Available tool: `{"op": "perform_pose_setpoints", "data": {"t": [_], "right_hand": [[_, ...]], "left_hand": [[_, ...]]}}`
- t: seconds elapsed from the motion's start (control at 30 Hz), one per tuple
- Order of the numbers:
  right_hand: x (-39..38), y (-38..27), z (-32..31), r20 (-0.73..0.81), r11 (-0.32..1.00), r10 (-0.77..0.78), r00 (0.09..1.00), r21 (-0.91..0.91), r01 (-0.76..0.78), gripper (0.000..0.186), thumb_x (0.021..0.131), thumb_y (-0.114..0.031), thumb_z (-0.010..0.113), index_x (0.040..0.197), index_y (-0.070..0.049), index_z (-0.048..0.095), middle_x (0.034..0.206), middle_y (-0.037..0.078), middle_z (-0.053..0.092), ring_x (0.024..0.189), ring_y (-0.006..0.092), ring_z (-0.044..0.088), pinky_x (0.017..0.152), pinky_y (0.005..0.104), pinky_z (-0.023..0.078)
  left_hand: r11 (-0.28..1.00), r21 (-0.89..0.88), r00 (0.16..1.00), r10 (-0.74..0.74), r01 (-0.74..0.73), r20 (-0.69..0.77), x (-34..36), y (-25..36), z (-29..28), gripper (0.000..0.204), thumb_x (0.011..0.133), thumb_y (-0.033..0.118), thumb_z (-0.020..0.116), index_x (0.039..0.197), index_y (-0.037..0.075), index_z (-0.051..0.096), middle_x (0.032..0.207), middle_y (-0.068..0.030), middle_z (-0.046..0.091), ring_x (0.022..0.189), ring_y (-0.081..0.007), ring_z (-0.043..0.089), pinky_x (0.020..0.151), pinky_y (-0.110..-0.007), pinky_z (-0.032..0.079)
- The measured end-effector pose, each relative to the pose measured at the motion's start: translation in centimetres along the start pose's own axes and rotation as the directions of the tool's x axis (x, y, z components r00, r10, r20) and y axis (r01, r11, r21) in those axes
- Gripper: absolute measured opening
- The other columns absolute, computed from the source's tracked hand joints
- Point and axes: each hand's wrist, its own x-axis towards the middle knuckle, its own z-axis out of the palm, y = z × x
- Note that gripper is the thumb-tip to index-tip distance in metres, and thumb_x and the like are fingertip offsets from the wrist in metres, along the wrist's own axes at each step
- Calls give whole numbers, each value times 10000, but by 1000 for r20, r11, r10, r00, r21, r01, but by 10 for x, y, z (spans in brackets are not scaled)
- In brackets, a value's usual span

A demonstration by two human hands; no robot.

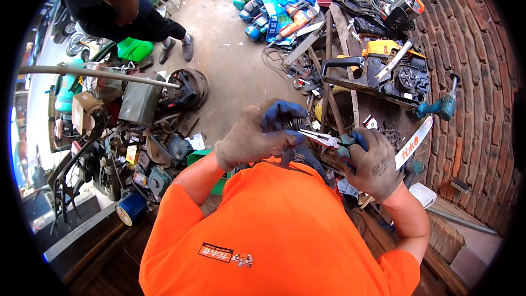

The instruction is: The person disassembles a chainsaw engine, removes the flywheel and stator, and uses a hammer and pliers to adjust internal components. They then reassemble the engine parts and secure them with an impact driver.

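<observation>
My left hand (252,138), in a grey-brown glove with blue fingers, is closed around a small dark round metal part (295,124) in front of my chest. Its exact kind is too small to tell. In the matching glove, my right hand (373,164) grips a pair of pliers (323,137). Their pale metal jaws point left and meet the edge of the dark part, while the glove hides most of the handles. Just right of that hand lies a white chainsaw guide bar (413,142) with red lettering.
A yellow-and-black chainsaw (392,71) rests on the bench at right, near a teal drill (442,101) and a brick wall (476,49). Power tools lie on a blue bag (279,13). Machine parts and a green metal canister (141,98) crowd the left. Another person (123,8) stands far left.
</observation>
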Motion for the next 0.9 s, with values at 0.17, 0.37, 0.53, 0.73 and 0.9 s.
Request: {"op": "perform_pose_setpoints", "data": {"t": [0.17,0.37,0.53,0.73,0.9], "right_hand": [[1,3,6,-37,996,-80,996,-54,78,454,634,-175,794,1060,-74,673,1136,201,613,932,425,613,779,514,503],[6,7,16,-150,988,-74,986,-143,52,301,687,-216,811,866,-17,673,1007,196,652,902,403,638,778,501,515],[10,12,25,-168,983,-167,972,-104,151,241,734,-162,766,869,-25,621,1047,201,612,943,406,582,793,528,456],[20,11,8,166,902,137,977,386,-193,191,773,-201,758,850,-27,755,968,189,706,876,373,670,816,454,534],[27,13,-4,414,809,174,893,458,-369,248,821,-260,755,909,-28,759,958,182,710,917,363,676,842,431,530]], "left_hand": [[994,14,994,104,-104,35,-9,-2,-6,472,883,18,767,1318,43,586,1115,-44,673,999,-108,622,888,-298,537],[968,-246,990,82,-51,118,17,-18,-5,405,958,120,716,1330,16,593,1110,-58,702,901,-99,663,805,-278,567],[974,-228,992,35,-6,123,4,-6,-12,415,944,101,716,1337,21,610,1074,-61,712,876,-119,692,774,-287,582],[715,614,924,378,-335,63,3,-7,-19,443,905,125,732,1331,56,632,1024,-136,730,883,-263,709,790,-375,562],[704,653,949,305,-278,75,-1,0,-8,436,919,129,728,1336,49,627,1098,-139,710,929,-278,707,835,-400,557]]}}
